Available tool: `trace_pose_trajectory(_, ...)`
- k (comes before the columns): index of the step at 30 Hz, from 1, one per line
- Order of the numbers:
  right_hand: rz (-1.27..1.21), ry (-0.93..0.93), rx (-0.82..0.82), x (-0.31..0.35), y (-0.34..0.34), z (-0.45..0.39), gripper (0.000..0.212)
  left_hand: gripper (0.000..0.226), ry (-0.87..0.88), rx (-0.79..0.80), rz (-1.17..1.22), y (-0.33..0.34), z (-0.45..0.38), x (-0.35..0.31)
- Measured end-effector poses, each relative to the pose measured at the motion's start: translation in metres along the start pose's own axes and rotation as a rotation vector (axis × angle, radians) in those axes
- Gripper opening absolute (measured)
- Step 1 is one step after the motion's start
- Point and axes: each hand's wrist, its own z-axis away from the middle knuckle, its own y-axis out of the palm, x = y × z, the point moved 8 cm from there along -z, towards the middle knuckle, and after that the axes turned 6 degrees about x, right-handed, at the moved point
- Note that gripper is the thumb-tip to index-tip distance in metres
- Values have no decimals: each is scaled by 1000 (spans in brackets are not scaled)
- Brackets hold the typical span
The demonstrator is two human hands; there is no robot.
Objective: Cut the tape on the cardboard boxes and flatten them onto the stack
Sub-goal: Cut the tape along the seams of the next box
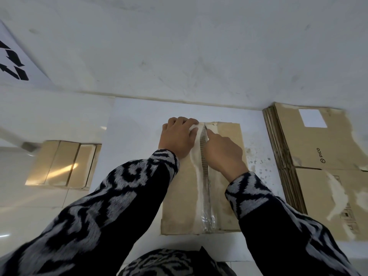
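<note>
Slicing along the taped seam (205, 176) now: the right hand (223, 154) grips a box cutter (203, 142), blade near the far end of the cardboard box (179, 196), which lies on the floor straight ahead. The left hand (179, 136) presses flat on the flap, fingers curled over the far edge, just beside the blade. Best to keep the cut shallow and those fingers off the line. Flattened stack (318, 156) waits right, wall close behind.
</note>
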Motion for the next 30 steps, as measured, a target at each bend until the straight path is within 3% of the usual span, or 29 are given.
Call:
trace_pose_trajectory(9,101,-15,59,2,-9,10,51,31,-4,9,7,0,-1,1)
trace_pose_trajectory(30,28,-48,65,-11,5,18,52,38,-7,10,-4,0,-1,2)
